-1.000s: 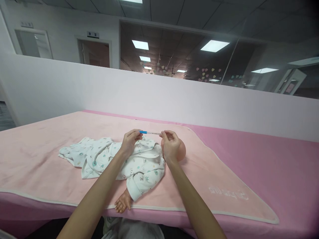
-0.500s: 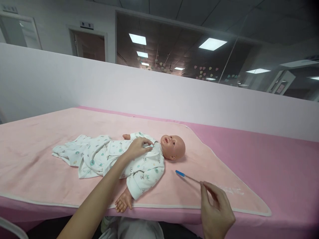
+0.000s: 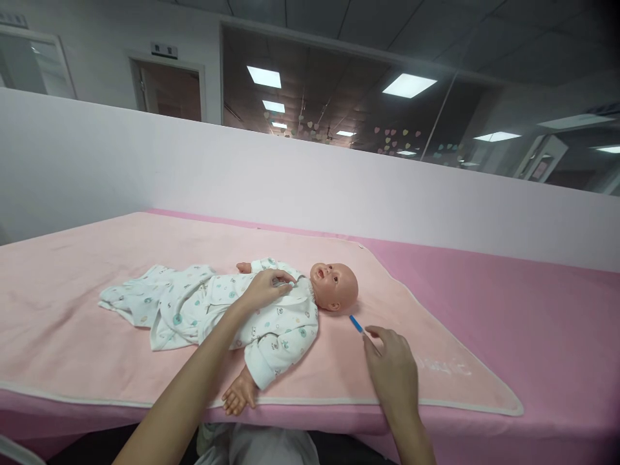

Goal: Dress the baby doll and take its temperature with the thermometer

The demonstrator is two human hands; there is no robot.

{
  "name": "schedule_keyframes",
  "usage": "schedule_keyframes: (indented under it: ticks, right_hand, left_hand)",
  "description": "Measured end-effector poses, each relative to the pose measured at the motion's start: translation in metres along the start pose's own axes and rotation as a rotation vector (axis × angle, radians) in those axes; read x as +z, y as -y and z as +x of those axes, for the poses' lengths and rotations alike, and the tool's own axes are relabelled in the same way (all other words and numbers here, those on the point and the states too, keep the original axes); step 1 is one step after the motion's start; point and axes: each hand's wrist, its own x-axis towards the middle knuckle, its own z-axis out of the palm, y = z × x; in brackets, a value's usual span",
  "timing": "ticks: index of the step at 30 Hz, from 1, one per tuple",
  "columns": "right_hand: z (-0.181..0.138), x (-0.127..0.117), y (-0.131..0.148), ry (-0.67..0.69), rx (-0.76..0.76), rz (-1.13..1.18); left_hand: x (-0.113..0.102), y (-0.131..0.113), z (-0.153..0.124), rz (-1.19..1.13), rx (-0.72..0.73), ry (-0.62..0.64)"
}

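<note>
Blue-ended stick (image 3: 356,324): I am holding it just beside the head of the doll (image 3: 285,323), between the head and the front edge of the bench (image 3: 547,310). Whether its tip is touching the blanket (image 3: 169,239), I cannot tell.

Change noted: my hands are no longer meeting over the doll's chest to share the stick. My right hand (image 3: 394,368) is now carrying it alone, having swung out towards the front edge and come back in nearer the head. For the handling, this is leaving one hand steering the stick and the other parted from it.

Fingers, right: thumb and index are closing in a narrow pinch on the stick; the blue end is pointing away from me, and the rest is hiding behind my grip.

Fingers, left: my left hand (image 3: 265,289) is resting over the doll's chest, fingers curling, thumb and fingertips almost meeting around a small pale piece (image 3: 291,284), too small to identify.

Further out, the blanket's pointed corner is lying towards the bench's right front.
</note>
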Motion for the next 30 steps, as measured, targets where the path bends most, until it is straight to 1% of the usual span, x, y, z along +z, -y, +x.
schedule_keyframes:
  ticks: [2, 5, 7, 9, 13, 16, 18, 21, 23, 26, 30]
  right_hand:
    - [0.013, 0.003, 0.028, 0.036, -0.130, 0.124]
    - [0.034, 0.013, 0.069, 0.202, -0.355, 0.273]
    - [0.049, 0.024, 0.088, 0.296, -0.433, 0.307]
    - [0.063, 0.034, 0.099, 0.365, -0.469, 0.335]
    - [0.082, 0.047, 0.103, 0.417, -0.452, 0.417]
    - [0.084, 0.050, 0.097, 0.469, -0.400, 0.522]
    - [0.082, 0.050, 0.093, 0.480, -0.359, 0.595]
    - [0.080, 0.047, 0.089, 0.463, -0.311, 0.690]
    - [0.079, 0.044, 0.089, 0.455, -0.305, 0.730]
    - [0.080, 0.043, 0.090, 0.448, -0.314, 0.713]
    - [0.079, 0.051, 0.093, 0.373, -0.318, 0.659]
  left_hand:
    - [0.000, 0.000, 0.000, 0.004, -0.005, -0.008]
    - [0.001, 0.000, 0.001, 0.011, -0.005, -0.022]
    - [0.002, 0.000, 0.001, 0.006, 0.002, -0.027]
    - [0.002, 0.000, 0.002, -0.013, 0.005, -0.022]
    - [0.002, 0.002, 0.002, -0.040, -0.002, -0.016]
    - [0.002, 0.003, 0.003, -0.057, 0.003, -0.023]
    - [0.001, 0.004, 0.004, -0.062, 0.011, -0.029]
    - [0.000, 0.003, 0.004, -0.061, 0.004, -0.026]
    - [-0.001, 0.001, 0.004, -0.070, -0.010, -0.015]
    - [-0.001, 0.000, 0.003, -0.091, -0.019, -0.001]
    - [-0.001, 0.000, 0.004, -0.100, -0.022, -0.001]
